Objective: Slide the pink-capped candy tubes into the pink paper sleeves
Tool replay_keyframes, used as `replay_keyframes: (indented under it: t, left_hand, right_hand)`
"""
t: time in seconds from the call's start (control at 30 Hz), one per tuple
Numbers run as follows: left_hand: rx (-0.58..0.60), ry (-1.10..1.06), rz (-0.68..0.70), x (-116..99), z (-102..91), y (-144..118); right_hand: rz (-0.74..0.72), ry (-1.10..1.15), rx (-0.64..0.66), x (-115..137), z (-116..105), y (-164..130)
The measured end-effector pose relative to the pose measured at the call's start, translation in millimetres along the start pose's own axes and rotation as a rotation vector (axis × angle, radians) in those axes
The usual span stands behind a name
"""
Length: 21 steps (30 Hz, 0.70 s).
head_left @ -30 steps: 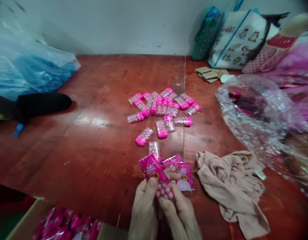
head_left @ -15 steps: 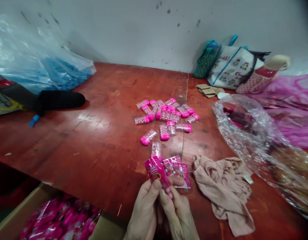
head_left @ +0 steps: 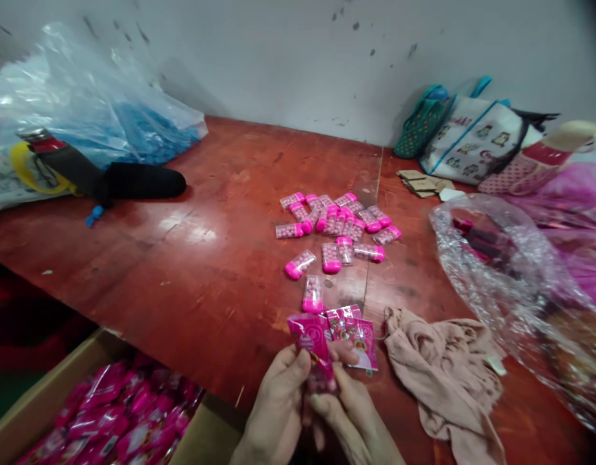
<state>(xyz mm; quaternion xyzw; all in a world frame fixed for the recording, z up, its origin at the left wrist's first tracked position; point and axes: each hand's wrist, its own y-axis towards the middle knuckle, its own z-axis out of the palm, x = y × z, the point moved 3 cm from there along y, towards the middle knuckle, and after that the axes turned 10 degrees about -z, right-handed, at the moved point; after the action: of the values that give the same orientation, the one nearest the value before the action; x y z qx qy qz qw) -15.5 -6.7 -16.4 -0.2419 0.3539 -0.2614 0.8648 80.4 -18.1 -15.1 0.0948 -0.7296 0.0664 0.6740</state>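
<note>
My left hand [head_left: 278, 407] and my right hand [head_left: 350, 420] meet at the table's near edge, both gripping a pink printed sachet [head_left: 313, 345] with a clear candy tube [head_left: 321, 381] partly inside it. Two more pink sachets [head_left: 358, 332] lie flat just beyond my fingers. One pink-capped tube [head_left: 312, 294] lies right behind them. A loose pile of candy tubes [head_left: 339, 226] with pink caps sits further back on the red wooden table [head_left: 195, 258].
A beige cloth [head_left: 447, 368] lies to the right, with a clear plastic bag [head_left: 511, 284] beyond it. A cardboard box of pink packets [head_left: 113, 413] stands below the table's near left edge. A blue-filled plastic bag [head_left: 94, 123], a black object [head_left: 133, 183] and tote bags [head_left: 472, 145] line the back.
The tube has slid deeper into the sachet between my hands. The camera view has shifted left and down, showing more of the box.
</note>
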Motion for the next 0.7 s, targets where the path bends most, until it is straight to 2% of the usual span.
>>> replay_keyframes:
  t: [0.1, 0.17, 0.27, 0.37, 0.57, 0.7]
  left_hand:
    - [0.032, -0.015, -0.01, -4.4, -1.6, 1.4]
    - [0.004, -0.005, 0.008, -3.8, -2.0, 1.5]
    - [-0.065, -0.003, 0.036, 2.1, -2.0, 2.1]
    - [-0.084, -0.006, 0.035, 8.3, 0.7, 3.3]
    - [-0.06, 0.043, 0.042, 6.5, 6.8, -1.1]
    - [-0.117, 0.087, 0.05, 8.4, 2.7, -3.9]
  right_hand:
    - [-0.009, 0.079, 0.155, -3.7, -0.2, 4.0]
    - [0.001, 0.137, 0.194, -7.9, 3.0, 5.2]
    - [-0.028, 0.132, 0.13, -13.6, 7.1, 4.6]
    - [-0.034, 0.123, 0.078, -17.7, 10.0, 2.1]
    - [-0.031, 0.146, 0.069, -19.6, 11.3, 2.1]
    - [-0.028, 0.045, 0.054, -21.2, 9.5, 0.1]
